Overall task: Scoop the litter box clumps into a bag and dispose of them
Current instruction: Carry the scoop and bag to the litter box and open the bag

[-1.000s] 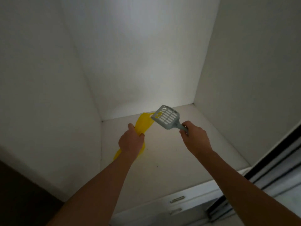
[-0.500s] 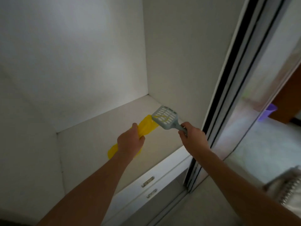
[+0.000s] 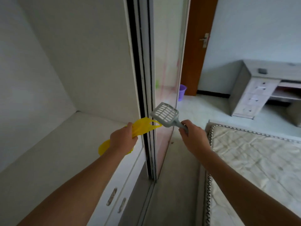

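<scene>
My left hand (image 3: pixel 123 139) grips a crumpled yellow plastic bag (image 3: pixel 143 125), which sticks out past my fingers and hangs below my wrist. In my right hand (image 3: pixel 193 136) I hold the handle of a grey slotted litter scoop (image 3: pixel 164 112), its empty head raised and tilted toward the bag's handles. Both hands are in front of the wardrobe's sliding door frame. No litter box is in view.
An open white wardrobe shelf (image 3: pixel 57 144) lies at left, with drawers (image 3: pixel 114 199) below. The sliding door frame (image 3: pixel 146 79) stands between my hands. A mattress (image 3: pixel 260 168) is at right, a purple bin (image 3: pixel 182 92) by the brown door (image 3: pixel 197 46), a grey desk (image 3: pixel 260 88) beyond.
The view has swung right, from the wardrobe interior to the room. Both hands have come out from over the shelf, keeping the same hold on bag and scoop.
</scene>
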Motion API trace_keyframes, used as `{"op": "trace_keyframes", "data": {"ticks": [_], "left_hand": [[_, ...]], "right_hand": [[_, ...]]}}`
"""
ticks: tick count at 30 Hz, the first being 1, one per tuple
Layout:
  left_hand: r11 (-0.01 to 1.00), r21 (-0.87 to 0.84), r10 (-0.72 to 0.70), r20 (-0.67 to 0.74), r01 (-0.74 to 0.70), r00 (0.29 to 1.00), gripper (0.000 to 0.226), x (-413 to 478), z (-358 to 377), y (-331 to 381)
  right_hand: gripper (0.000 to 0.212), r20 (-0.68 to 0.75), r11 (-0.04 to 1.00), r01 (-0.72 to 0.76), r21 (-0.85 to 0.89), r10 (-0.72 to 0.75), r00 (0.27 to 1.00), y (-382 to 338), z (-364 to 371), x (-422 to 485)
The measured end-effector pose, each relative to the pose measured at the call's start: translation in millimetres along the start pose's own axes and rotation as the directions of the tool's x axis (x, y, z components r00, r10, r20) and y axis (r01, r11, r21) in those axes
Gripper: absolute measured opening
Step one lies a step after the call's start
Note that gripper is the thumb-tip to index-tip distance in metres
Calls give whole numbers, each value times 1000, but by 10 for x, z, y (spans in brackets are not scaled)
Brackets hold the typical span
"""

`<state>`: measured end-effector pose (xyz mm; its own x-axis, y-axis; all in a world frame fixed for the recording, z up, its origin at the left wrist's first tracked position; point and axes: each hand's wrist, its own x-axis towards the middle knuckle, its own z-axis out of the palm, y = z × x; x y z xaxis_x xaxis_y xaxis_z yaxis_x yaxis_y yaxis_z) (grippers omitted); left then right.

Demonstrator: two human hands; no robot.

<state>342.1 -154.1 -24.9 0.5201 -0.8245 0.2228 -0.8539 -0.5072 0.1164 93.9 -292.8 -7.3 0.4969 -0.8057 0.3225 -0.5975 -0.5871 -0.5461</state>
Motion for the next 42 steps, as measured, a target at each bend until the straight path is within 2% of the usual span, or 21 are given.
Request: {"op": "trace_keyframes", "data": {"ticks": [4, 8, 11, 17, 23, 30, 42], "left_hand": [[991, -50, 123, 48, -121, 991, 49, 38, 154, 487], [945, -30, 328, 61, -326, 943, 47, 62, 248, 1026], [915, -27, 404, 80, -403, 911, 43, 136, 322, 1293], [934, 22, 354, 96, -357, 930, 46, 524, 506, 1637], [956, 63, 275, 155, -287, 949, 45, 1064, 732, 2041], [965, 87, 234, 137, -247, 963, 41, 1703, 875, 2298], [964, 79, 239, 151, -252, 959, 44, 3597, 1335, 2774]], "right_hand": [[23, -63, 987, -148, -57, 144, 988, 372, -287, -335], [22, -119, 967, -240, -81, 229, 966, 682, -515, -544], [16, -159, 953, -292, -86, 276, 948, 858, -623, -577], [15, -191, 933, -344, -106, 320, 928, 1236, -787, -369], [14, -180, 942, -316, -112, 294, 939, 1748, -822, 184], [17, -116, 958, -279, -64, 271, 956, 2146, -725, 967], [13, -136, 928, -367, -59, 357, 924, 2699, -510, 2742]]}}
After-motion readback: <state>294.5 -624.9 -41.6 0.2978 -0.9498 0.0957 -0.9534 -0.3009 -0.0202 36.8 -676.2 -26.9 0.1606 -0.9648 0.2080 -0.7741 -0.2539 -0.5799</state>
